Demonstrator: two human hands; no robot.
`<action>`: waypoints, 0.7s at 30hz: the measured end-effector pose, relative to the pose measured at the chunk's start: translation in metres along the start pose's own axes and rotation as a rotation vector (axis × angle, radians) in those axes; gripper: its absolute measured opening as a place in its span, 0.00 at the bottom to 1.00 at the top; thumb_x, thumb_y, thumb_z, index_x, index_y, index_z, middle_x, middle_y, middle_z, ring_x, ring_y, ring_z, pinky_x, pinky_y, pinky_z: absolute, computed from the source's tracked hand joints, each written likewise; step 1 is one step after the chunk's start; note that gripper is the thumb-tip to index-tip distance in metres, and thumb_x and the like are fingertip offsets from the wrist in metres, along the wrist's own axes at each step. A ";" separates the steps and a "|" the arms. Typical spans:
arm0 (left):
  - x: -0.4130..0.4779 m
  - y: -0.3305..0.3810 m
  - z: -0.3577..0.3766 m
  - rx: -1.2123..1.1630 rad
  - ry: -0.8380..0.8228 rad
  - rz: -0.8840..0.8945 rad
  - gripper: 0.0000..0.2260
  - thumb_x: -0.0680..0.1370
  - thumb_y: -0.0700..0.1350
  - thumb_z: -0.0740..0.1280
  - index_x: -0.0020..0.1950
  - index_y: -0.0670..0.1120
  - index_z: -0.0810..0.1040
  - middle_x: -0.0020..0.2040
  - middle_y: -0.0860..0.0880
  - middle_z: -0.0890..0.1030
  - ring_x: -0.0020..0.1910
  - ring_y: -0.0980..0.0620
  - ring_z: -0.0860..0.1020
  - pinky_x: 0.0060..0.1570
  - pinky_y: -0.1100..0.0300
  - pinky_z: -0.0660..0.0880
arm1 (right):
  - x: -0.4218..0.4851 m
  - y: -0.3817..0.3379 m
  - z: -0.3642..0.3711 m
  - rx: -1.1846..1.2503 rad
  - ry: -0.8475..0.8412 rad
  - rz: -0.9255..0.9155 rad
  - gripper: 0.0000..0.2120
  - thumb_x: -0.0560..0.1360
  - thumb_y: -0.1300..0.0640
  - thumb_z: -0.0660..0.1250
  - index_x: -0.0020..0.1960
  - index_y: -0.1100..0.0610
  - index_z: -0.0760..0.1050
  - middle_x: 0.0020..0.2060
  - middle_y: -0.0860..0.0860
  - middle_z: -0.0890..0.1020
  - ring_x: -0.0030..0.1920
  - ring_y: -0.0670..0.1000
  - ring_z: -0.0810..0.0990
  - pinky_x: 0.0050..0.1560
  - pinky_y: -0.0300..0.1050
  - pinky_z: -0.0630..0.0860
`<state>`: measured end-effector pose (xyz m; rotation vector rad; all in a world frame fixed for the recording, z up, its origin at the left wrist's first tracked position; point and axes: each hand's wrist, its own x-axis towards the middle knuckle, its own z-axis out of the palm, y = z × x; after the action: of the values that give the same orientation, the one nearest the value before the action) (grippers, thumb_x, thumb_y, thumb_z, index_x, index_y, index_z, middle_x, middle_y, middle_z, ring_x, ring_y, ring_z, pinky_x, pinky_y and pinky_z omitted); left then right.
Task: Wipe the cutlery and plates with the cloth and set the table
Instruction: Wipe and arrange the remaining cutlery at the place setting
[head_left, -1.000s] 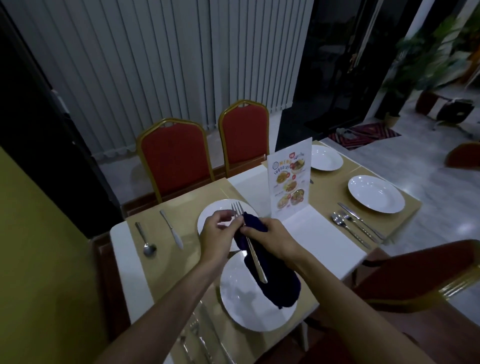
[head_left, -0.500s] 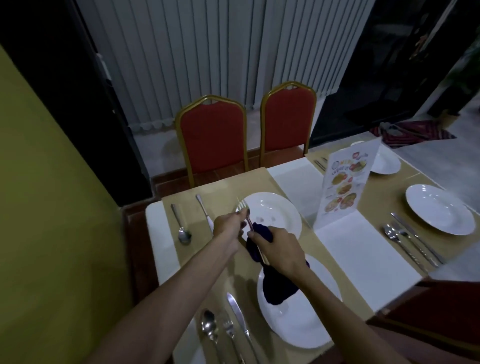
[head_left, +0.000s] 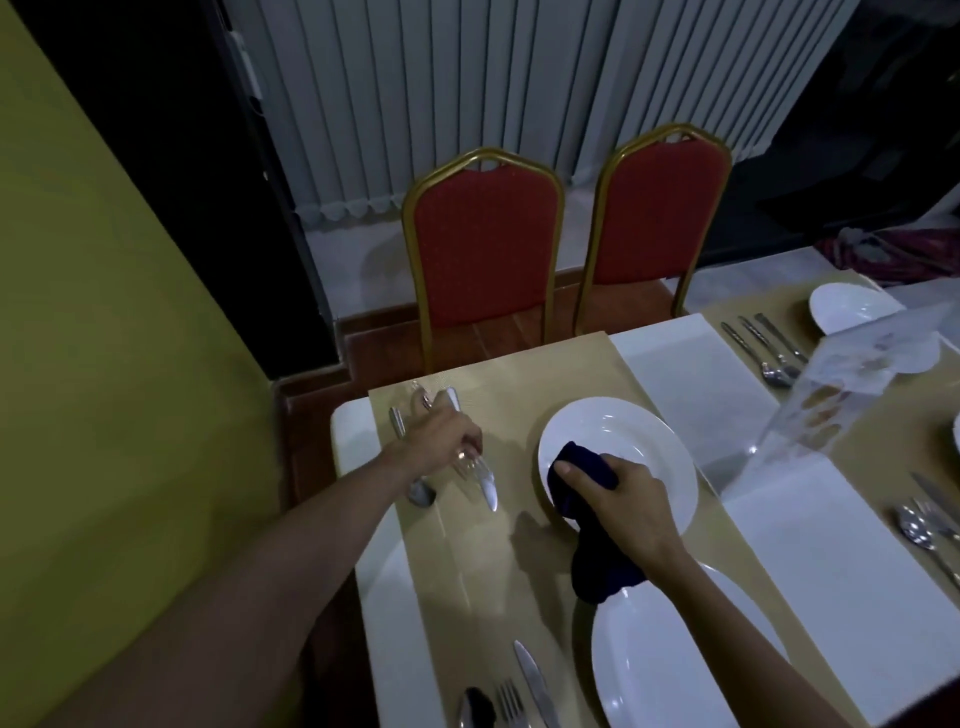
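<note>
— Where's my left hand (head_left: 439, 449)?
— Near the table's (head_left: 353, 441) far left corner, gripping a blurred fork (head_left: 467, 465) over the knife (head_left: 488, 493) and spoon (head_left: 421, 492).
— My right hand (head_left: 631, 501)?
— Gripping the navy cloth (head_left: 597, 566) over the far plate (head_left: 623, 431).

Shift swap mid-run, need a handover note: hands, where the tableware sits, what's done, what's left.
Left hand: grips the fork (blurred) low over the mat, between the spoon and the knife. Cannot tell if it touches down.
Right hand: grips the cloth over the far plate.
Done: near plate has its near cutlery laid beside it; far plate, spoon and knife are down.
Left: lay the fork; probably wipe the far plate, since its state cannot be told.
</note>
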<state>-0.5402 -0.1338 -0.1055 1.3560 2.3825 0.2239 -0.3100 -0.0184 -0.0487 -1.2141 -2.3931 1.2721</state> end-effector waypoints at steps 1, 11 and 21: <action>0.003 -0.004 0.005 0.035 -0.059 0.023 0.08 0.77 0.43 0.68 0.53 0.51 0.83 0.56 0.45 0.76 0.59 0.44 0.70 0.59 0.53 0.69 | 0.005 0.000 0.003 -0.009 -0.009 -0.003 0.16 0.73 0.37 0.68 0.41 0.50 0.79 0.31 0.44 0.82 0.35 0.46 0.81 0.37 0.38 0.76; 0.013 -0.031 0.031 0.019 -0.149 0.154 0.09 0.76 0.43 0.70 0.54 0.41 0.81 0.57 0.46 0.74 0.58 0.49 0.70 0.57 0.56 0.72 | 0.038 -0.004 0.026 -0.020 -0.065 0.014 0.14 0.74 0.40 0.68 0.44 0.51 0.78 0.36 0.45 0.82 0.38 0.46 0.81 0.37 0.35 0.71; 0.004 -0.059 0.051 0.084 0.037 -0.014 0.30 0.80 0.54 0.63 0.78 0.42 0.59 0.79 0.43 0.57 0.78 0.45 0.54 0.77 0.53 0.52 | 0.046 -0.008 0.031 -0.015 -0.119 0.051 0.14 0.75 0.42 0.68 0.52 0.52 0.77 0.43 0.47 0.82 0.42 0.46 0.79 0.39 0.34 0.73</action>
<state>-0.5678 -0.1635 -0.1720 1.3831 2.4564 0.1476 -0.3603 -0.0066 -0.0718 -1.2446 -2.4725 1.3817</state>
